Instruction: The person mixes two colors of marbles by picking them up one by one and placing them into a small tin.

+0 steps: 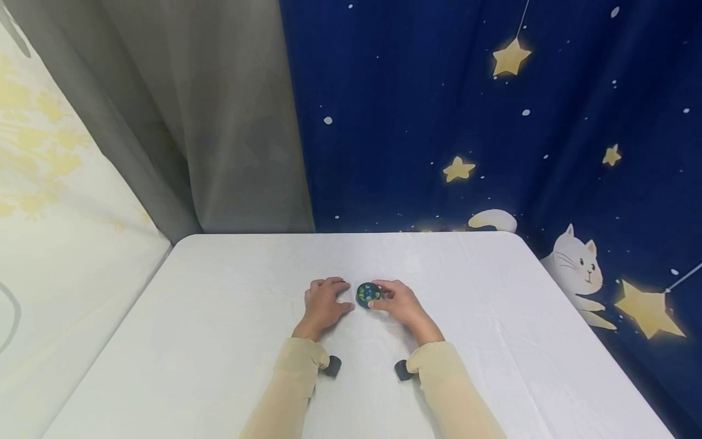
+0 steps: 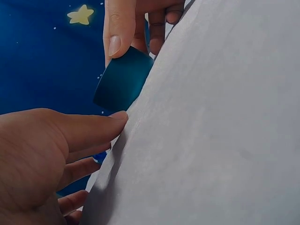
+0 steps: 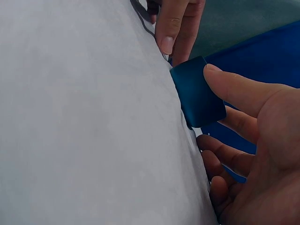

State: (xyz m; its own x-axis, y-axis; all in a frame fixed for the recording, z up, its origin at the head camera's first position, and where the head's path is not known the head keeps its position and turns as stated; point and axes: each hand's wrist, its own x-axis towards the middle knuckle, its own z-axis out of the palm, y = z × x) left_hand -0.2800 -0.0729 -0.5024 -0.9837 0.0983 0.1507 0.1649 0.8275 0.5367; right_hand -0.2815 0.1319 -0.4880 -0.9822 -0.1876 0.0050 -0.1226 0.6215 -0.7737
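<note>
A small round dark-teal tin [image 1: 367, 295] with a green, yellow and blue pattern on top is on the white table. Its smooth teal side [image 2: 124, 79] shows in the left wrist view, with the near edge resting at the tabletop. My right hand [image 1: 402, 303] pinches the tin between thumb and fingers from the right; in the right wrist view the thumb lies on its upper edge [image 3: 199, 93]. Just left of the tin, my left hand [image 1: 325, 303] rests on the table with fingers loosely bent and thumb apart, holding nothing. A narrow gap separates it from the tin.
A white cloth covers the table [image 1: 219, 341]. Behind it hang a grey curtain [image 1: 241, 122] and a blue curtain [image 1: 395, 122] with stars and a white cat. Black wrist cameras [image 1: 332, 366] sit under both sleeves [image 1: 455, 384].
</note>
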